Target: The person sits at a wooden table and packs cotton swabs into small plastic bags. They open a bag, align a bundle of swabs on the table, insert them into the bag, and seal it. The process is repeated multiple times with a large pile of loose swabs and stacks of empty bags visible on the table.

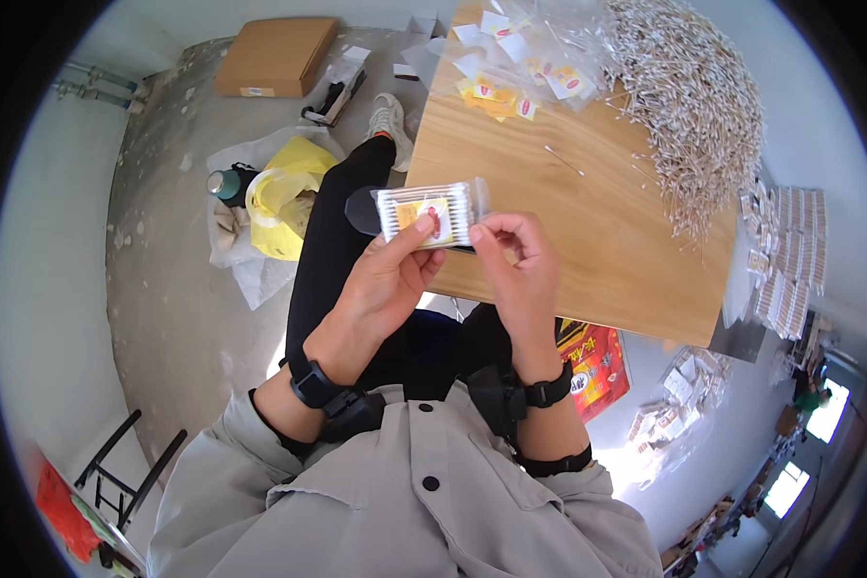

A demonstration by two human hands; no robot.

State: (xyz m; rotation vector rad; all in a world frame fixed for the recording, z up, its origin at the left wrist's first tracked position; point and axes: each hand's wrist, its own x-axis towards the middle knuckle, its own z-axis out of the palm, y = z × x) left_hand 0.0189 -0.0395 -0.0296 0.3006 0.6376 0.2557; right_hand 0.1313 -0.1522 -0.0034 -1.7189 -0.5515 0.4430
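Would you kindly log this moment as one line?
left hand: holding swab packet | right hand: at packet's right end | table: swab pile, yellow cards

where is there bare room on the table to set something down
Bare wood on the table's near part, from the right hand across to the swab pile and front edge. The far end is crowded: cards, clear plastic, then the pile.

Packet [437,206]: its card [407,214] was partly covered by the left hand's [378,279] thumb.
Swab pile [694,106]: the upper edge cut it off.
Right leg [487,332]: its lower part was hidden beneath the table [588,226].
Far green shape [813,398]: was too small to tell.
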